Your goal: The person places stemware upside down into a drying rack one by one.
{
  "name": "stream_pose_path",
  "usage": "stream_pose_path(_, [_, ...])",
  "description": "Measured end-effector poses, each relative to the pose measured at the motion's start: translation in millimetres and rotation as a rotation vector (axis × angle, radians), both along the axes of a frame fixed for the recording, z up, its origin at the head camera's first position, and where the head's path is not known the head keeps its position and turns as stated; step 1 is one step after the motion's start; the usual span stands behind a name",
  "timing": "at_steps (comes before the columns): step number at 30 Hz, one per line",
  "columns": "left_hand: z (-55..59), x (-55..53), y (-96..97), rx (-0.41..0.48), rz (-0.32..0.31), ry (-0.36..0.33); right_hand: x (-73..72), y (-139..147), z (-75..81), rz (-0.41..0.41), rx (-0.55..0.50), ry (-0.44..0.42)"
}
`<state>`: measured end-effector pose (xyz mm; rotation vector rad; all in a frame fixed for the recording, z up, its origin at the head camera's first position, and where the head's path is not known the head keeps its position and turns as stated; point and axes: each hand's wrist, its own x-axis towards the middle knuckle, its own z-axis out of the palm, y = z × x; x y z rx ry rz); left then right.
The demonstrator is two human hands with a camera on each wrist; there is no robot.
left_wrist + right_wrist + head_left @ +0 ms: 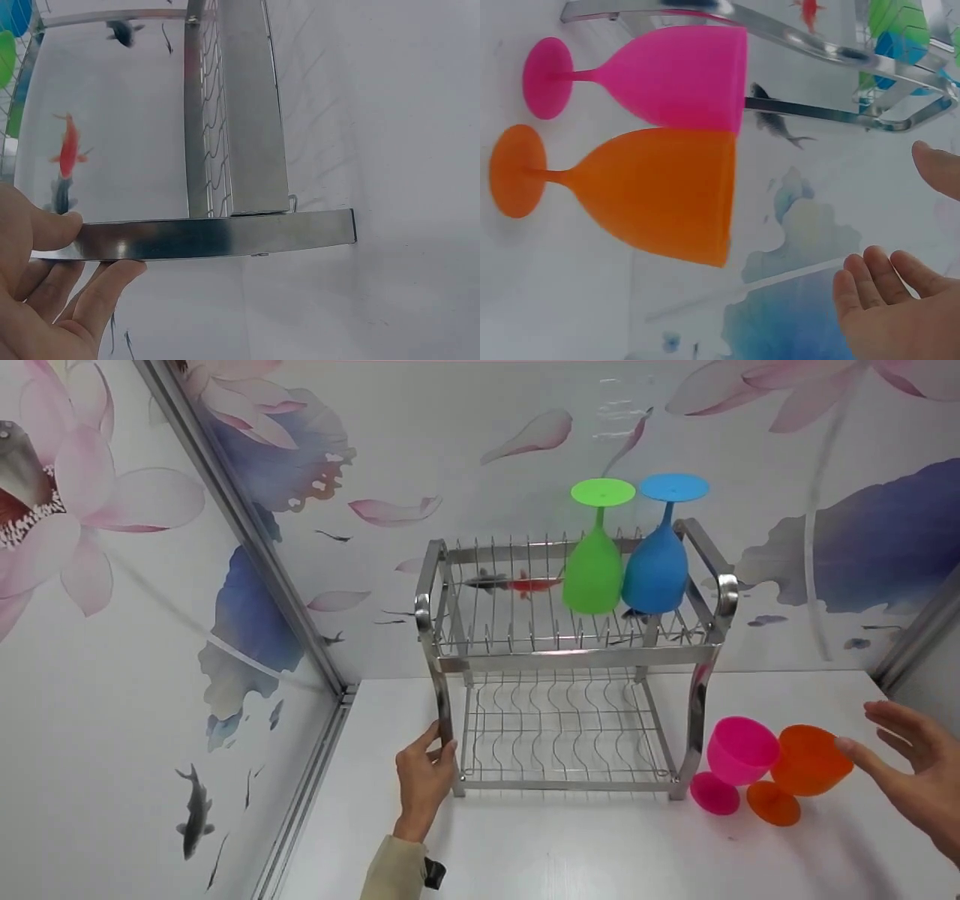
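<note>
A two-tier metal dish rack [555, 660] stands on the white table. My left hand [426, 778] grips its left front leg, thumb on one side and fingers on the other, as the left wrist view also shows. Upside down on the upper tier, side by side, are a green goblet [594, 570] and a blue goblet [657, 570]. Upright to the right of the rack stand a pink goblet [739, 751] and an orange goblet [808, 765]. My right hand [900, 315] holds nothing, thumb and fingers spread apart, just right of the orange goblet.
The rack's lower tier [562, 727] has wavy wires. Behind stands a wall panel [420, 427] printed with flowers and fish, and another panel [135, 675] closes off the left side. White tabletop [570, 840] stretches in front of the rack.
</note>
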<state>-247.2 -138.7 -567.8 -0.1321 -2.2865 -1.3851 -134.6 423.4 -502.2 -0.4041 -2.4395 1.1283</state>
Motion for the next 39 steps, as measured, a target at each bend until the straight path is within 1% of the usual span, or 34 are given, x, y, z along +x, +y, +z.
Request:
stream_pose_path(2, [0.6,0.2,-0.5,0.003,0.003,-0.01,0.9,2,-14.2,-0.018,-0.012,-0.006])
stream_pose_path(4, [0.7,-0.3,-1.2,0.004,0.006,-0.016,1.2,4,-28.2,-0.038,-0.025,-0.031])
stream_pose_path(8, [0.6,-1.7,-2.0,-0.013,0.012,-0.005,0.6,7,-55.1,-0.082,-0.063,-0.103])
stream_pose_path(12, [0.8,-1.6,-2.7,-0.021,0.019,-0.004,-1.7,9,-79.0,-0.103,-0.128,-0.161])
stream_pose_path(17, [1.6,0.5,-2.8,0.004,0.02,-0.031,-7.0,8,-102.8,-0.091,-0.238,-0.207])
stream_pose_path(21, [1.6,-0.2,-2.3,-0.002,0.02,-0.017,-12.1,7,-116.8,-0.075,-0.321,-0.219])
stream_pose_path(24, [1.9,-1.8,-1.2,-0.013,0.019,0.007,-16.1,7,-127.2,-0.047,-0.357,-0.234])
stream_pose_path(28, [2.0,-2.0,0.7,-0.021,0.017,0.017,-18.2,4,-143.1,-0.019,-0.367,-0.235])
stream_pose_path(32, [1.3,-0.6,1.7,-0.02,0.007,0.012,-18.0,1,-149.0,-0.038,-0.383,-0.22])
stream_pose_path(36, [1.0,0.1,1.6,-0.021,0.004,0.008,-20.2,-1,-144.7,-0.055,-0.399,-0.215])
stream_pose_path(39, [1.0,0.0,1.0,-0.027,0.012,0.0,-22.1,-1,-140.0,-0.048,-0.402,-0.218])
